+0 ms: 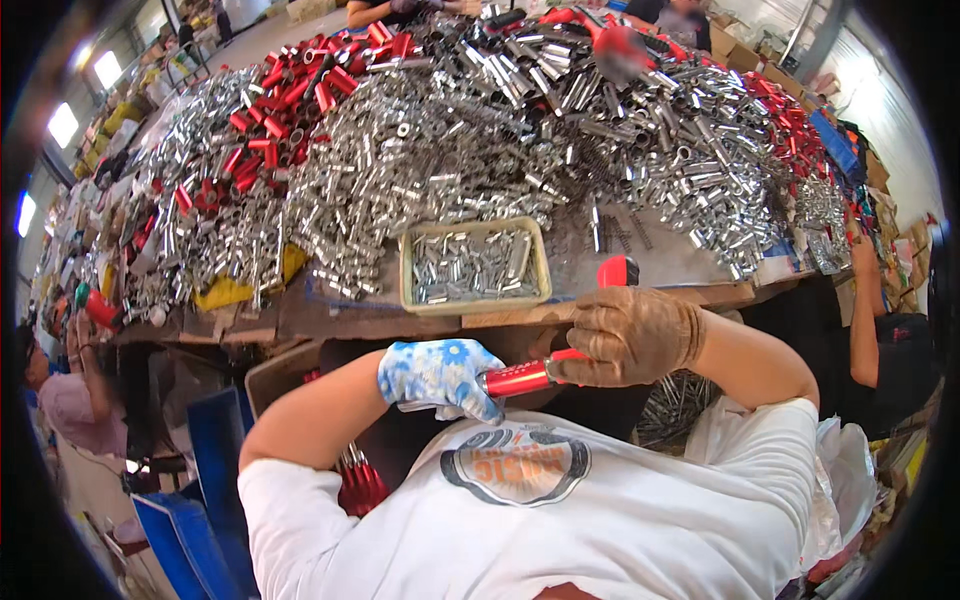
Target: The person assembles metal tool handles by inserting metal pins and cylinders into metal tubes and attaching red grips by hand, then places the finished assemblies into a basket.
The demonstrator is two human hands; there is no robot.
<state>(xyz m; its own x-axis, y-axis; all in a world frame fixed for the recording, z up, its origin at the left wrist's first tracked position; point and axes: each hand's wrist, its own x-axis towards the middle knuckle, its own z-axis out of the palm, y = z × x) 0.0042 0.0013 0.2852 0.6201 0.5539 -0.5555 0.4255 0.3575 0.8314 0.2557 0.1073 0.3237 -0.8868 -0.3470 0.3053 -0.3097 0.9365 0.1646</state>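
Note:
A shiny red metal tube (pixel 517 379) lies level in front of my chest. My left hand (pixel 440 375), in a white glove with blue flowers, is closed round its left end. My right hand (pixel 632 338), in a brown glove, is closed over its right end. Above the right fingers sticks out a rounded red and black end piece (pixel 618 271); the glove hides whether it joins the tube. Just beyond my hands, a pale yellow plastic tray (pixel 478 308) with small silver cylinders sits at the table's near edge.
Heaped across the table are silver metal parts (pixel 390 170), red tubes (pixel 270 125) and springs (pixel 595 165). Several red pieces (pixel 360 485) stand low by my left arm, near blue bins (pixel 180 540). Other people work at left (pixel 75 400), right (pixel 885 350) and the far side.

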